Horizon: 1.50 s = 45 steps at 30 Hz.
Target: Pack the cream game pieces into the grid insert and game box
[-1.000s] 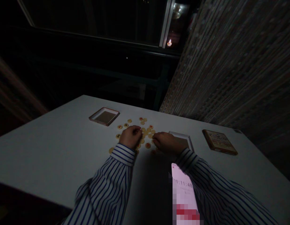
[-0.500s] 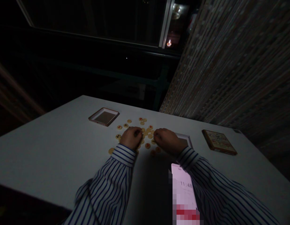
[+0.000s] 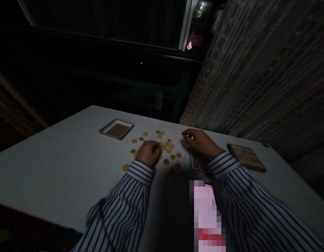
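Round wooden xiangqi pieces [image 3: 168, 151] lie loosely spread on the white table [image 3: 59, 168], some marked red or black and others plain side up. My left hand [image 3: 148, 153] rests among them at the left of the group, fingers curled; whatever they may hold is hidden. To the right, my right hand [image 3: 202, 141] hovers above the far part of a shallow tray [image 3: 194, 161]. Its thumb and forefinger are a little apart, and no piece shows between them. Inside the tray's near edge a few pieces show dimly, partly covered by my sleeve.
Another shallow box half [image 3: 117, 129] lies at the back left. A flat box with a printed picture lid [image 3: 247, 156] is at the right. A lit phone [image 3: 207, 213], blurred out, lies near me. A string curtain [image 3: 243, 80] hangs beyond the table's right side.
My right hand has moved right and away from the pieces to above the tray, uncovering a red-marked piece and the tray's left edge. My left hand has barely moved.
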Tool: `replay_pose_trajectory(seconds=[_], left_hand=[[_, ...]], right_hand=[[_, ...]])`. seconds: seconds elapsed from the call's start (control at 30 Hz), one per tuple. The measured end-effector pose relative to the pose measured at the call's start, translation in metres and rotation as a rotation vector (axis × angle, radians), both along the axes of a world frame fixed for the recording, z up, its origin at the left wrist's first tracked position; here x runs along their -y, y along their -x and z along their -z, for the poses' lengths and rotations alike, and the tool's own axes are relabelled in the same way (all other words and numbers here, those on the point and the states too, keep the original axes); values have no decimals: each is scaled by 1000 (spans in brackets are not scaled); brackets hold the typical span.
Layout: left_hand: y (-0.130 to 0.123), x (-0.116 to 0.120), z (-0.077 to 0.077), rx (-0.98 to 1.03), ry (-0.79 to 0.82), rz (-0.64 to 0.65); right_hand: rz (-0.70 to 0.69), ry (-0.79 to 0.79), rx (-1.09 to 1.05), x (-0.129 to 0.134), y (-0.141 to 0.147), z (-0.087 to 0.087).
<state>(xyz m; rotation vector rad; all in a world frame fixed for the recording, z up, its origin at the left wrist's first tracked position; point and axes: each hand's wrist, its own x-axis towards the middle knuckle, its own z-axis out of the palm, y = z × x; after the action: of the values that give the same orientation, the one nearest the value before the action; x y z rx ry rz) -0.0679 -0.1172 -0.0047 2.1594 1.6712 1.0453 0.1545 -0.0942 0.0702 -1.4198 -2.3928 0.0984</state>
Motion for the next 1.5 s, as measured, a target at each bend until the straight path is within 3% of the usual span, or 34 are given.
replay_pose_trajectory(seconds=[0.17, 0.5, 0.8, 1.27, 1.5], left_hand=[[0, 1, -2, -18, 4, 4], [-1, 2, -5, -33, 24, -9], [-2, 3, -5, -47, 18, -17], [-4, 4, -5, -46, 24, -8], [-6, 5, -5, -33, 24, 6]], right_hand=[[-9, 26, 33, 4, 5, -1], [19, 154, 394, 16, 46, 24], [83, 181, 481, 18, 65, 32], [88, 141, 441, 18, 67, 36], [90, 168, 196, 17, 48, 24]])
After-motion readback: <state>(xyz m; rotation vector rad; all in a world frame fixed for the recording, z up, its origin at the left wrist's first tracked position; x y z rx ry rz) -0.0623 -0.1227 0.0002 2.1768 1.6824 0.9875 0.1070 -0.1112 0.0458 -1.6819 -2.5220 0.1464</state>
